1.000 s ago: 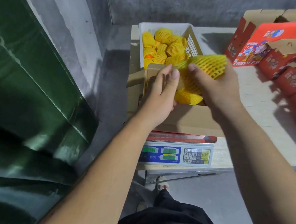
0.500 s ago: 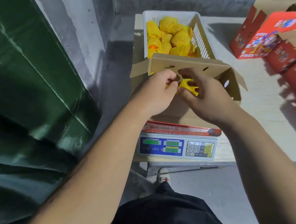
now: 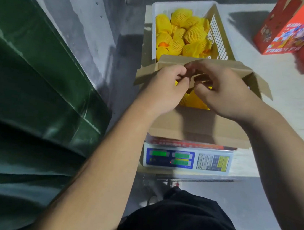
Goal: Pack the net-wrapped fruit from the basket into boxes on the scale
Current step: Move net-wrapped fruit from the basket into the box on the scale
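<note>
Both of your hands are over the open cardboard box (image 3: pixel 198 126), which sits on the scale (image 3: pixel 187 160) at the near edge of the counter (image 3: pixel 272 85).

Left hand (image 3: pixel 165 89): fingers curled, fingertips meeting those of the right hand at the far flap of the box. Whether this grip is clamped on the flap, on netting, or on nothing — cannot tell; the contact point is hidden by the knuckles.

Right hand (image 3: pixel 224 92): fingers curled down into the box opening, approx. over the net-wrapped fruit (image 3: pixel 195 100) inside. Grip state likewise cannot be told; the fingertips are blurred and partly hidden.

Task item location: yellow netting shows inside the box, between and below the 2 hands. The remaining fruit (image 3: pixel 183 35) lies piled in the white basket (image 3: pixel 220 32), which stands on the counter directly behind the box, touching or just beside its far flap.

Box flaps stand open on the left and right sides. The scale's display and keypad face you — digits not legible.

Red printed boxes (image 3: pixel 289 33) stand at the far right of the counter, well apart from the scale. A dark green sheet (image 3: pixel 29 84) fills the left.
</note>
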The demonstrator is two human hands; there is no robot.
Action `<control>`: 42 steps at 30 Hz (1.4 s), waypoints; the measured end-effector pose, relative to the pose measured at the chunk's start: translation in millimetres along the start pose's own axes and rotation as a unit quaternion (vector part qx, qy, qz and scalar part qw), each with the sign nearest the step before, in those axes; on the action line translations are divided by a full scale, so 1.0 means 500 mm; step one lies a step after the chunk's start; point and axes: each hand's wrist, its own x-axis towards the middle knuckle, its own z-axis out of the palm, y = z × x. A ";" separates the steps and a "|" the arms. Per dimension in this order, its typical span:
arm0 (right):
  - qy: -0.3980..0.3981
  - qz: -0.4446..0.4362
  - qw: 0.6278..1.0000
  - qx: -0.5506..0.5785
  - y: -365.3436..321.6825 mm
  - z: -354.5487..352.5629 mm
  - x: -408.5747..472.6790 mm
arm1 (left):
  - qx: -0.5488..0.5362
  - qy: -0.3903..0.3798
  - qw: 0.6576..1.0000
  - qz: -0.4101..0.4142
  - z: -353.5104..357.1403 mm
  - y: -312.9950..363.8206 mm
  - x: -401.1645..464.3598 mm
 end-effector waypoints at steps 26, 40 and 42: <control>-0.231 -0.058 0.903 -0.358 0.641 -0.068 0.719 | 0.353 -0.117 0.900 -0.229 0.173 -0.345 0.742; -0.254 -0.118 0.860 -0.425 0.651 -0.060 0.730 | 0.372 0.009 0.902 -0.219 0.196 -0.365 0.798; -0.250 -0.103 0.869 -0.415 0.655 -0.058 0.729 | 0.409 -0.017 0.885 -0.222 0.192 -0.361 0.791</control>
